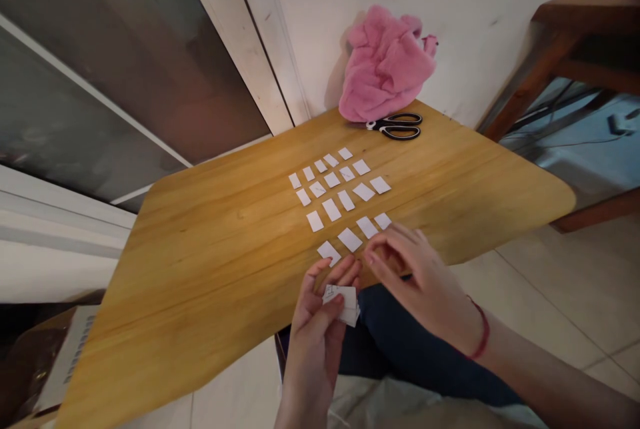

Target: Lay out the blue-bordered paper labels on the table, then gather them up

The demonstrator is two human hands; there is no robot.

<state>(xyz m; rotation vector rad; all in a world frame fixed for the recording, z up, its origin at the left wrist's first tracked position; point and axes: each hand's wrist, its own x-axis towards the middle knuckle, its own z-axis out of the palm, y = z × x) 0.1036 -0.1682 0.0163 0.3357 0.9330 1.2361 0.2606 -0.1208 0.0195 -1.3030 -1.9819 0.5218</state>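
Observation:
My left hand [320, 322] grips a small stack of white paper slips [350, 312] near the table's front edge, its thumb pressed on top. Dark pen marks show on the upper slip. To its right, my right hand [413, 276] hangs over the front edge with curled fingers, thumb and forefinger close together. Whether anything sits between them I cannot make out. Just beyond my hands, several white paper slips [350, 240] lie in uneven rows on the wooden table [215, 236]. A few bear faint marks. My right hand is nearest the front row's right-end slip [383, 220].
Black-handled scissors [395, 126] lie at the table's back, their blades partly under a bunched pink plush cloth [387, 69] against the wall. A glass-panelled door [150, 49] borders the left side. Wooden furniture [520, 82] stands at right.

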